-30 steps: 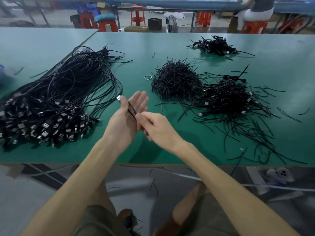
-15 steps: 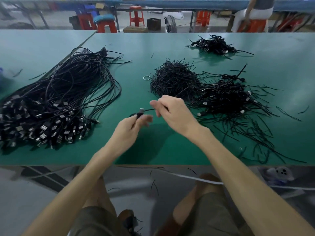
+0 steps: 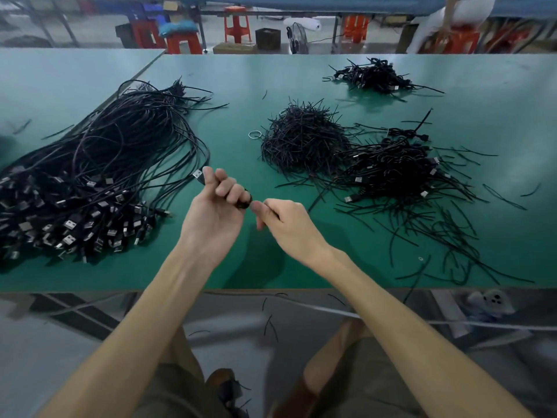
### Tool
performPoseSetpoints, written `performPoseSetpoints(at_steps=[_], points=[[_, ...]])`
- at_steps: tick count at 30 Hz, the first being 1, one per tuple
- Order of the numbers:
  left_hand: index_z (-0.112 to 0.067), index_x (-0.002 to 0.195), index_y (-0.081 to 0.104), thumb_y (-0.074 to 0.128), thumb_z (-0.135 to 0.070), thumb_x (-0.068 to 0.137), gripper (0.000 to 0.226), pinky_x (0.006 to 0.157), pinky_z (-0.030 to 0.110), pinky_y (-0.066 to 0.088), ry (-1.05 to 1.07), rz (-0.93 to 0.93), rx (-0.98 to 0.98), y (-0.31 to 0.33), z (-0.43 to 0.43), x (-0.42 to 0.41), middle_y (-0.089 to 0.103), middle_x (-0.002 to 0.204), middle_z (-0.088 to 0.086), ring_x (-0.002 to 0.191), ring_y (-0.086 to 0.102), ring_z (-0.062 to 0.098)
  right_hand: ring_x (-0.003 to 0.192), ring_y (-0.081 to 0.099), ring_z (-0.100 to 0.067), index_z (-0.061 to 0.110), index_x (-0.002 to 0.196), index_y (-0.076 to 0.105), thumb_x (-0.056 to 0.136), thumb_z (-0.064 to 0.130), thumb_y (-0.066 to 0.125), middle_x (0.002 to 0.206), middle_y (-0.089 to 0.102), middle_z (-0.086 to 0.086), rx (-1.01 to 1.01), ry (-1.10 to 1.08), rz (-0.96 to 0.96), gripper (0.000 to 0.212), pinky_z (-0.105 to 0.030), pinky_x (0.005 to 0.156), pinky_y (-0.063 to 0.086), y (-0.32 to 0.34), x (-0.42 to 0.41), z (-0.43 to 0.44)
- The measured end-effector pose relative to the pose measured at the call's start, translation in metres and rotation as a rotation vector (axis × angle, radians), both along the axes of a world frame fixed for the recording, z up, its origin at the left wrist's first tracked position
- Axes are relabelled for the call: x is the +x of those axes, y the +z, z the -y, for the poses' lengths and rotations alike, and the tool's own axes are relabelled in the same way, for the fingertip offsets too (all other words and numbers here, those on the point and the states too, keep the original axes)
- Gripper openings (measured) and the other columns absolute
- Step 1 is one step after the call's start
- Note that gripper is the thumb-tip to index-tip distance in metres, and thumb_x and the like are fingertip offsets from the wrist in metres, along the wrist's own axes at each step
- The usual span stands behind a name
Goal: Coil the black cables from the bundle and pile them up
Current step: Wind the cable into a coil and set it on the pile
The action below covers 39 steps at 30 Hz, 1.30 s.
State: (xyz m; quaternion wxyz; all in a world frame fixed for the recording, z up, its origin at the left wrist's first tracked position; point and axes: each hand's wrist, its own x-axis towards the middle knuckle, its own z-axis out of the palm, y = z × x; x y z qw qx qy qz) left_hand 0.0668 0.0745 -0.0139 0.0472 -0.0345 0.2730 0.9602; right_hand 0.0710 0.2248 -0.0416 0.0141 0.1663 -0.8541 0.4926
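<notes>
A big bundle of black USB cables (image 3: 99, 176) lies on the left of the green table (image 3: 241, 260), plugs toward me. My left hand (image 3: 215, 212) is closed around one black cable (image 3: 242, 203) wound over its fingers; the silver plug (image 3: 198, 174) sticks out at the top. My right hand (image 3: 281, 220) touches the left hand and pinches the same cable near the little finger. A pile of coiled cables (image 3: 394, 173) lies to the right.
A heap of short black ties (image 3: 301, 140) sits mid-table with a metal ring (image 3: 254, 134) beside it. Another small cable pile (image 3: 373, 75) is at the far right. Loose ties (image 3: 452, 245) scatter near the front right edge. Stools and a seated person stand behind.
The left hand has gone from flat, to pinching, to a fist with the cable wound around its fingers. The right hand came back in close against the left hand.
</notes>
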Motion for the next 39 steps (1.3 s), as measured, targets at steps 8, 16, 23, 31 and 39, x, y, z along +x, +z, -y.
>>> performPoseSetpoints(at_steps=[8, 16, 23, 31, 39], points=[[-0.019, 0.076, 0.05, 0.038, -0.045, 0.108, 0.042, 0.06, 0.022, 0.046, -0.036, -0.022, -0.128, -0.008, -0.01, 0.001, 0.031, 0.061, -0.007, 0.052, 0.035, 0.01, 0.09, 0.066, -0.01, 0.012, 0.145, 0.048, 0.105, 0.011, 0.055, 0.12, 0.061, -0.001, -0.357, 0.091, 0.255, 0.041, -0.025, 0.069, 0.058, 0.01, 0.003, 0.01], [-0.01, 0.089, 0.059, 0.042, -0.036, 0.105, 0.035, 0.094, 0.03, 0.055, -0.152, -0.178, -0.338, -0.014, -0.012, 0.004, 0.072, 0.109, 0.011, 0.108, 0.068, 0.023, 0.081, 0.062, 0.003, 0.015, 0.105, 0.07, 0.087, 0.008, 0.078, 0.085, 0.067, 0.012, -0.395, -0.046, 0.143, 0.021, -0.017, 0.081, 0.05, 0.003, -0.001, 0.008], [-0.005, 0.096, 0.064, 0.047, -0.024, 0.105, 0.026, 0.099, 0.033, 0.05, -0.256, -0.305, -0.662, -0.011, 0.006, -0.001, 0.07, 0.116, 0.012, 0.117, 0.064, 0.025, 0.109, 0.066, -0.015, 0.009, 0.122, 0.071, 0.086, 0.001, 0.076, 0.114, 0.072, -0.003, -0.348, -0.207, -0.018, 0.036, -0.033, 0.099, 0.052, 0.0, 0.001, 0.009], [-0.011, 0.107, 0.077, 0.064, -0.03, 0.096, 0.025, 0.076, 0.026, 0.054, -0.099, -0.234, -0.999, -0.02, 0.012, 0.001, 0.076, 0.105, 0.012, 0.091, 0.067, 0.017, 0.096, 0.063, -0.012, 0.013, 0.12, 0.074, 0.086, 0.003, 0.075, 0.102, 0.07, -0.001, -0.195, -0.218, -0.148, 0.036, -0.024, 0.09, 0.05, 0.002, -0.004, -0.001], [-0.01, 0.106, 0.07, 0.071, -0.021, 0.095, 0.016, 0.059, 0.029, 0.055, -0.081, -0.325, -1.348, -0.016, 0.025, -0.012, 0.075, 0.074, 0.004, 0.06, 0.067, 0.018, 0.092, 0.063, -0.014, 0.004, 0.109, 0.077, 0.09, -0.008, 0.065, 0.097, 0.071, -0.01, -0.036, -0.162, -0.214, 0.025, -0.012, 0.086, 0.046, -0.002, -0.002, -0.007]])
